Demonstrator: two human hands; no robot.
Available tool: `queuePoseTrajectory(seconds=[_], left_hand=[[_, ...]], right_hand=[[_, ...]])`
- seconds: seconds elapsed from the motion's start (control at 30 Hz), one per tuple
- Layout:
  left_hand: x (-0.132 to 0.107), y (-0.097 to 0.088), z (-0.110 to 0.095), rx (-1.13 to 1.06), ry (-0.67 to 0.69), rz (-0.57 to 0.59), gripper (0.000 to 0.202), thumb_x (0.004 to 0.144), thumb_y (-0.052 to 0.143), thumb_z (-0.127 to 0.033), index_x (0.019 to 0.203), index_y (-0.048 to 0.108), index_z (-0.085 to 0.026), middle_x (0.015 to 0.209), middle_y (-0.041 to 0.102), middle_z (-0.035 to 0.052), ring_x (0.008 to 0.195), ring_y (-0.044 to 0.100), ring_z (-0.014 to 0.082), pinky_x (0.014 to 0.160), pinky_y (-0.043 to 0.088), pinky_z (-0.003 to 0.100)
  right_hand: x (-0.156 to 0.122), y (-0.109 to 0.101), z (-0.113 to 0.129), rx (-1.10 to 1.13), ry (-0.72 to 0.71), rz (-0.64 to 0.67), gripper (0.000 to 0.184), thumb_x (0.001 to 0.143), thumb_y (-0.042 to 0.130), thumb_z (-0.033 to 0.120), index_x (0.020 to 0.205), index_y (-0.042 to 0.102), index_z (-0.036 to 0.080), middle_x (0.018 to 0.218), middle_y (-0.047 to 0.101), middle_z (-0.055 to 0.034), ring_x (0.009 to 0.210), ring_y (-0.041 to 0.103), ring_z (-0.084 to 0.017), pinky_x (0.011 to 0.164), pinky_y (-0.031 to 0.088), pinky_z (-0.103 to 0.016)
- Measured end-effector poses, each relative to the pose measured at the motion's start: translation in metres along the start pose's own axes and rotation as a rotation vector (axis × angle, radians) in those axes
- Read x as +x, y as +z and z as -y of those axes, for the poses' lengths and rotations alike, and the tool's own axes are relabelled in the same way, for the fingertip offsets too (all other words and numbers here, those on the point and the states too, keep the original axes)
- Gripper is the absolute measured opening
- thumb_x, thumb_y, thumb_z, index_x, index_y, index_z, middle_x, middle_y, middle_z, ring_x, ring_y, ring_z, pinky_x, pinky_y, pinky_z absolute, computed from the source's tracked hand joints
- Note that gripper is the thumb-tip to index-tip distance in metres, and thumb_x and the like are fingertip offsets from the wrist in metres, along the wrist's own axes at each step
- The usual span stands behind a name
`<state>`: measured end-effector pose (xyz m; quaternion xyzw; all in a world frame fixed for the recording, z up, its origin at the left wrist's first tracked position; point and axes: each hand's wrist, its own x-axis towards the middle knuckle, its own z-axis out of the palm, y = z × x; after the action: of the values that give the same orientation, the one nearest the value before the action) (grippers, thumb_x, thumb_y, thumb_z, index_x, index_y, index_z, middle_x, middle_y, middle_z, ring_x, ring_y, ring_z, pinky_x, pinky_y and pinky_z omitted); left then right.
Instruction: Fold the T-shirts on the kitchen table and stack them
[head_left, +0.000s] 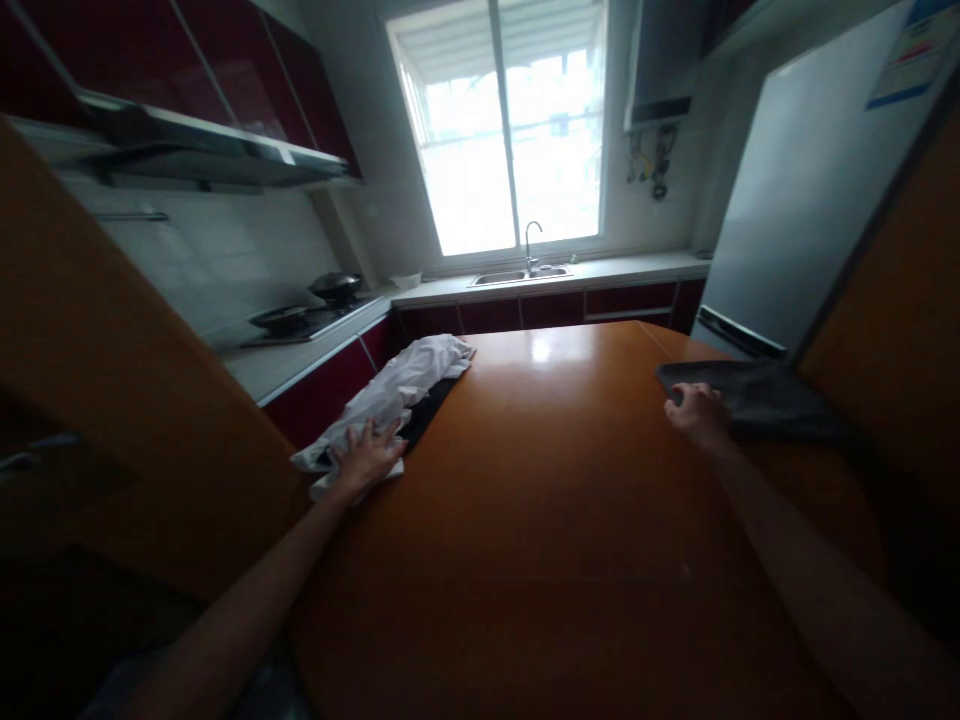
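So from the head cam, the left hand (369, 458) is flat on a crumpled white cloth (420, 372) along the table (555, 500)'s left edge, fingers spread, something dark (429, 412) poking out underneath. Right hand (701, 414)'s fingers are curled at the gray cloth (784, 398) on the table's right side; can't tell if they're pinching it.

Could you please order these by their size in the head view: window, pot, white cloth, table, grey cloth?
1. Table
2. Window
3. White cloth and grey cloth: too alike to rank
4. Pot
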<state>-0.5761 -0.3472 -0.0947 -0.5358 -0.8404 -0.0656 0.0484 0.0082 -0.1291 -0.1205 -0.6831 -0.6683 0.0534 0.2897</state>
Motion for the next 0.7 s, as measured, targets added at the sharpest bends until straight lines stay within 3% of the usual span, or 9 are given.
queuePoseTrajectory(seconds=[0.1, 0.2, 0.37, 0.47, 0.57, 0.63, 0.7], left_hand=[[0.014, 0.017, 0.004, -0.029, -0.112, -0.083, 0.065, 0.092, 0.044, -0.06, 0.15, 0.049, -0.031, 0.162, 0.031, 0.0179, 0.146, 0.019, 0.0564, 0.102, 0.021, 0.082], [0.032, 0.016, 0.012, -0.087, -0.083, -0.075, 0.065, 0.088, 0.048, -0.061, 0.146, 0.053, -0.031, 0.153, 0.044, 0.0144, 0.142, 0.024, 0.0581, 0.099, 0.025, 0.081], [0.03, 0.001, 0.004, -0.142, -0.084, -0.122, 0.06, 0.084, 0.05, -0.058, 0.136, 0.06, -0.031, 0.135, 0.057, 0.0124, 0.135, 0.032, 0.0585, 0.091, 0.034, 0.08], [0.016, -0.008, -0.013, -0.146, -0.055, -0.318, 0.054, 0.088, 0.044, -0.053, 0.134, 0.059, -0.029, 0.141, 0.053, 0.0113, 0.14, 0.029, 0.0542, 0.101, 0.03, 0.076], [0.005, -0.013, -0.043, -0.166, 0.084, -0.509, 0.047, 0.094, 0.038, -0.042, 0.134, 0.056, -0.026, 0.145, 0.051, 0.0103, 0.142, 0.035, 0.0426, 0.115, 0.026, 0.064], [0.0, -0.011, -0.07, -0.232, 0.208, -0.478, 0.045, 0.096, 0.036, -0.038, 0.132, 0.057, -0.022, 0.142, 0.054, 0.0124, 0.138, 0.044, 0.0355, 0.119, 0.028, 0.053], [-0.008, -0.006, -0.102, -0.335, 0.343, -0.365, 0.043, 0.098, 0.036, -0.04, 0.129, 0.058, -0.02, 0.137, 0.058, 0.0133, 0.135, 0.049, 0.0308, 0.12, 0.032, 0.045]], right_hand=[[-0.003, -0.008, -0.012, -0.19, 0.119, -0.012, 0.055, 0.087, 0.062, 0.041, 0.135, 0.06, 0.014, 0.142, 0.053, -0.0234, 0.132, 0.046, -0.042, 0.102, 0.04, -0.058], [-0.005, -0.013, -0.017, -0.233, 0.189, 0.052, 0.052, 0.089, 0.06, 0.044, 0.131, 0.064, 0.014, 0.139, 0.055, -0.0228, 0.13, 0.047, -0.041, 0.102, 0.038, -0.059], [-0.003, -0.022, -0.009, -0.192, 0.137, 0.087, 0.033, 0.095, 0.048, 0.023, 0.11, 0.075, 0.011, 0.125, 0.065, -0.0233, 0.122, 0.056, -0.039, 0.099, 0.042, -0.053], [-0.003, -0.025, 0.004, -0.14, 0.106, 0.095, 0.033, 0.096, 0.047, 0.019, 0.109, 0.074, 0.006, 0.118, 0.069, -0.0265, 0.114, 0.063, -0.036, 0.094, 0.046, -0.044], [-0.019, -0.026, 0.033, -0.068, 0.019, 0.133, 0.026, 0.095, 0.056, 0.025, 0.103, 0.076, 0.011, 0.108, 0.074, -0.0206, 0.102, 0.069, -0.029, 0.086, 0.049, -0.035], [-0.041, -0.025, 0.06, 0.041, -0.127, 0.251, 0.021, 0.092, 0.064, 0.032, 0.09, 0.077, 0.016, 0.091, 0.077, -0.0109, 0.085, 0.07, -0.023, 0.075, 0.05, -0.029], [-0.068, -0.023, 0.085, 0.345, -0.465, 0.652, 0.03, 0.091, 0.067, 0.041, 0.078, 0.077, 0.016, 0.073, 0.074, -0.0046, 0.068, 0.066, -0.018, 0.061, 0.049, -0.026]])
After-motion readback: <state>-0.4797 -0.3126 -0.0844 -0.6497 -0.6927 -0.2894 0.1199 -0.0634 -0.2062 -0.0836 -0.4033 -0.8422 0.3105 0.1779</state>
